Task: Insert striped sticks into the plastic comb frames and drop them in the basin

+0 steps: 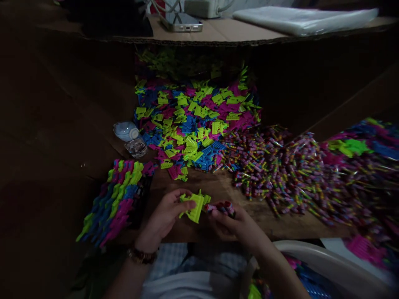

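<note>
My left hand (163, 218) grips a lime-green comb-like plastic piece (195, 206) just above the near edge of the wooden table (280, 226). My right hand (235, 224) is closed round a small bundle of thin multicoloured sticks (222, 206), whose end touches the green piece. A watch or bracelet (141, 255) sits on my left wrist. Both hands are close together at the bottom centre.
A heap of green, pink and blue plastic pieces (193, 120) covers the table's middle. Multicoloured sticks (280, 170) spread to the right. Stacked rows of pieces (114, 199) lie left. A small bottle (131, 137), a phone (183, 21) on cardboard and a white basin (327, 261) are around.
</note>
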The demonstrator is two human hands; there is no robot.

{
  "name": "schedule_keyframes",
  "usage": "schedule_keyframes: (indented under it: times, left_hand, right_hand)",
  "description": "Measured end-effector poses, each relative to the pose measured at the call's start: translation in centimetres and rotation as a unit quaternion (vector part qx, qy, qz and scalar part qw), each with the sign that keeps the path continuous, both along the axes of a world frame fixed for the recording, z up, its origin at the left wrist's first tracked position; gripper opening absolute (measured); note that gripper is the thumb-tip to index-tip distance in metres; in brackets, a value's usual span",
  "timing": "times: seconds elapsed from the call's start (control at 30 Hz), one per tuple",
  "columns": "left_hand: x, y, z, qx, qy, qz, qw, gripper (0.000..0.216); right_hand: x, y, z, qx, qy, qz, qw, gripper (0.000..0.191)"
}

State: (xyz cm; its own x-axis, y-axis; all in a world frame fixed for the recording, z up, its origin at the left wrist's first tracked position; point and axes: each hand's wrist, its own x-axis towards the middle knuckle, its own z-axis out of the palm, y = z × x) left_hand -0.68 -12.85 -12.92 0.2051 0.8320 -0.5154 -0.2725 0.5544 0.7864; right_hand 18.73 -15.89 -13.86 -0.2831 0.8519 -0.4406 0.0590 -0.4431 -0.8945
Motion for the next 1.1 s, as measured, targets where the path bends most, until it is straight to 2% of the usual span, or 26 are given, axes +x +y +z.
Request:
schedule_keyframes:
  times: [0.17,0.3,0.43,0.6,0.7,0.8,0.93,1.1]
  left_hand:
    - [0.6,-0.4,0.2,-0.002,-0.026,-0.003,1.0,0.044]
    - [0.8,-0.8,0.5,0.07,0.049,0.023,0.996,0.041]
    - [1.2,-1.5,1.0,0.172,0.177,0.042,0.968,0.028]
    - [2.3,-3.1,1.0,0.258,0.258,0.062,0.929,0.021]
    - [2.8,-3.8,0.9,0.255,0.262,0.037,0.93,0.024]
    - [2.5,-3.7,0.9,0.224,0.231,0.015,0.947,0.023]
    - [1.4,-3.3,0.3,0.193,0.153,-0.036,0.969,0.021]
    - [0.4,-3.4,-0.8,0.161,0.12,-0.048,0.979,0.023]
  right_hand:
    - [0.2,-0.5,1.0,-0.044,0.053,0.023,0.997,0.044]
    - [0.0,-0.9,1.2,-0.055,0.021,0.001,0.998,0.046]
    - [-0.6,-1.3,1.3,0.034,-0.055,-0.039,0.997,0.046]
    - [-1.4,-1.9,2.3,0.149,-0.201,-0.056,0.967,0.044]
    - [-1.6,-2.3,2.8,0.185,-0.256,-0.078,0.945,0.039]
    - [-1.5,-2.7,3.0,0.198,-0.274,-0.087,0.937,0.034]
    - [-1.0,-2.9,3.2,0.163,-0.213,-0.045,0.962,0.035]
    - [-0.5,-2.4,2.9,0.067,-0.088,0.0,0.994,0.04]
